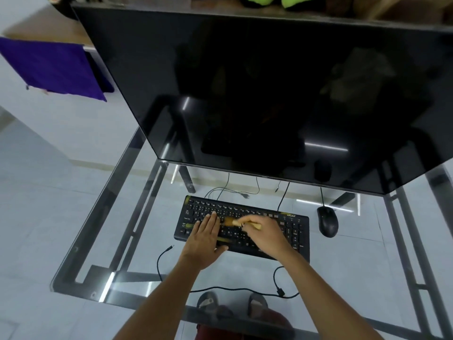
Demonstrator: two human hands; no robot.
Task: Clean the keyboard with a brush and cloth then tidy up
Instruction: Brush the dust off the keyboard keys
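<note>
A black keyboard [289,229] lies on the glass desk [103,231], below a large dark monitor. My left hand [204,238] rests flat on the keyboard's left half, fingers spread over the keys. My right hand [266,233] is over the keyboard's middle, closed on the wooden handle of a small brush [232,222]. The brush's pale bristles point left and touch the keys just beside my left fingertips. No cloth is visible on the desk.
A black mouse [327,222] sits to the right of the keyboard. The monitor [257,94] overhangs the back of the desk. Loose black cables [220,288] run along the front of the glass. A purple cloth [49,67] hangs at the far left. Sandalled feet show beneath the glass.
</note>
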